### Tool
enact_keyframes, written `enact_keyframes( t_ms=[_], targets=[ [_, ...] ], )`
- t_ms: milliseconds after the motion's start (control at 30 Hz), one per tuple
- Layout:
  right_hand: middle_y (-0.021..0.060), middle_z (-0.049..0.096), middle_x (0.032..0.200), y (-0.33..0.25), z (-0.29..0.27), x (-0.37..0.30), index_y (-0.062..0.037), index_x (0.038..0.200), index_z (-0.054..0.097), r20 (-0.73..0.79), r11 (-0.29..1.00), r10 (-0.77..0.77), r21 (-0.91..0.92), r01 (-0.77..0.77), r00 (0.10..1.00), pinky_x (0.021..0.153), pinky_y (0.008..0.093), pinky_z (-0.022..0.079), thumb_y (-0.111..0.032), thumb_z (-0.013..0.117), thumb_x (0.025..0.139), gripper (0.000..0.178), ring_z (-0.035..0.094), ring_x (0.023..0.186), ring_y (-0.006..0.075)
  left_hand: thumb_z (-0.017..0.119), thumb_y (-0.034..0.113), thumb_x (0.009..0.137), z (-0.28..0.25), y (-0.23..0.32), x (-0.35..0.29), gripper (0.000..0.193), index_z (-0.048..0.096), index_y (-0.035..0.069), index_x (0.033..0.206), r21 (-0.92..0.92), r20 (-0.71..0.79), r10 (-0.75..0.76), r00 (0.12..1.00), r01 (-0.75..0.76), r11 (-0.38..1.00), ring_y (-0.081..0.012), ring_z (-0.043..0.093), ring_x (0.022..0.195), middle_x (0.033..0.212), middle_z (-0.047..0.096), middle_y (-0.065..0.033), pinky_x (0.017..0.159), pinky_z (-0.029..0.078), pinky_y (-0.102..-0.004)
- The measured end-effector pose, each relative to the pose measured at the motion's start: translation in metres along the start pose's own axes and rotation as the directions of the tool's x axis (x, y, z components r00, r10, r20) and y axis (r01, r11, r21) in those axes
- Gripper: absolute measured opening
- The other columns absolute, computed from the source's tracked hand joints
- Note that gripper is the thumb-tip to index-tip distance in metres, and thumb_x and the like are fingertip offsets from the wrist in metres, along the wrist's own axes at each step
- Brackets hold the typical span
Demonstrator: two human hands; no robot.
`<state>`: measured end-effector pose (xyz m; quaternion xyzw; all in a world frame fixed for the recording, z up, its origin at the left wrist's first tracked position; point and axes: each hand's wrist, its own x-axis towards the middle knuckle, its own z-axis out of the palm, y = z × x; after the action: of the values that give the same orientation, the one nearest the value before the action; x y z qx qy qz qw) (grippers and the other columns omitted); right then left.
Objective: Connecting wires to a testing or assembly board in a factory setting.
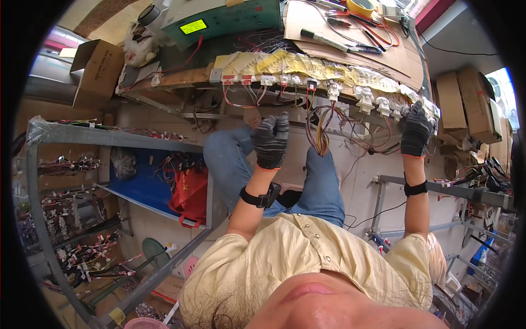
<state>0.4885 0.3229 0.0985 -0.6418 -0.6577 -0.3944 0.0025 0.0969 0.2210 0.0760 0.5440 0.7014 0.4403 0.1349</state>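
Note:
My left hand [269, 143], in a dark grey striped glove, is raised in front of the bench edge with its fingers curled in. What it holds, if anything, cannot be made out. My right hand [416, 131], gloved alike, is at the right end of a row of connectors, its fingers together and touching the edge there. The part under its fingertips is hidden. White connectors [365, 100] and red-and-white connectors [229, 80] line the edge below yellow tape [296, 64]. A bundle of coloured wires [323, 137] hangs from the middle of the row.
A green tester [224, 24] with a lit screen stands on the bench. Markers [324, 40] and wires lie on cardboard [298, 22]. Metal racks with wire harnesses [82, 164] flank me, and a red bag [190, 192] sits in a blue tray [134, 189]. Cardboard boxes [98, 71] stand left.

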Motion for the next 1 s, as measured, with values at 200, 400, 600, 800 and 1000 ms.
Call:
enact_keyframes(
  t_ms=[200,400,600,800,1000],
  targets=[
    [0.0163,0.062,0.102,0.014,-0.016,0.008,-0.0024,0.118,0.055,0.002,0.989,-0.091,0.119,0.091,0.996,0.075,0.0451,0.049,-0.019,0.057,0.081,0.041,0.063,0.085,0.033,0.064,0.023,0.085,0.008,-0.054,0.021,0.031,0.054,0.001,0.105,-0.271,-0.505,-0.474,0.721,0.389,0.88,-0.0184,0.055,0.075,0.09,0.059,-0.0129,0.064,0.044,-0.0302],
    [0.0146,0.06,0.107,-0.016,-0.134,0.02,-0.0081,0.119,0.055,0.072,0.864,-0.094,0.501,0.046,0.993,0.079,0.0414,0.047,-0.018,0.057,0.084,0.036,0.059,0.093,0.0295,0.054,0.04,0.09,0.014,-0.069,0.025,0.048,0.049,0.004,0.121,-0.877,0.053,-0.563,0.825,0.307,0.369,-0.021,0.056,0.087,0.108,0.057,-0.0105,0.079,0.048,-0.0349],
    [0.0036,0.057,0.085,-0.217,-0.215,-0.024,-0.0061,0.118,0.052,0.367,-0.543,-0.684,0.32,-0.776,0.63,0.059,0.0315,0.048,-0.015,0.061,0.087,0.033,0.057,0.065,0.0176,0.049,0.042,0.092,0.002,-0.06,0.038,0.046,0.05,0.007,0.121,-0.94,0.149,-0.517,0.843,0.283,0.191,-0.0203,0.056,0.092,0.111,0.057,-0.0088,0.08,0.048,-0.0353],
    [-0.0003,0.053,0.069,-0.327,-0.18,-0.003,-0.0116,0.102,0.06,0.437,-0.559,0.031,0.753,-0.347,0.899,0.048,0.0256,0.04,-0.023,0.066,0.085,0.021,0.049,0.053,0.0103,0.049,0.037,0.092,-0.009,-0.09,0.027,0.044,0.047,0.005,0.122,-0.972,0.091,-0.584,0.806,0.201,0.126,-0.0223,0.052,0.107,0.118,0.054,-0.0103,0.089,0.043,-0.0374],
    [-0.0013,0.05,0.065,-0.332,-0.212,0.026,-0.016,0.088,0.062,0.775,-0.812,-0.534,-0.36,-0.459,0.338,0.046,0.0255,0.035,-0.026,0.067,0.085,0.012,0.044,0.05,0.009,0.045,0.034,0.095,-0.037,-0.058,0.031,0.029,0.055,0.012,0.11,-0.959,0.237,-0.658,0.714,0.282,-0.04,-0.0215,0.054,0.101,0.11,0.059,-0.0047,0.087,0.043,-0.0389]
  ],
)
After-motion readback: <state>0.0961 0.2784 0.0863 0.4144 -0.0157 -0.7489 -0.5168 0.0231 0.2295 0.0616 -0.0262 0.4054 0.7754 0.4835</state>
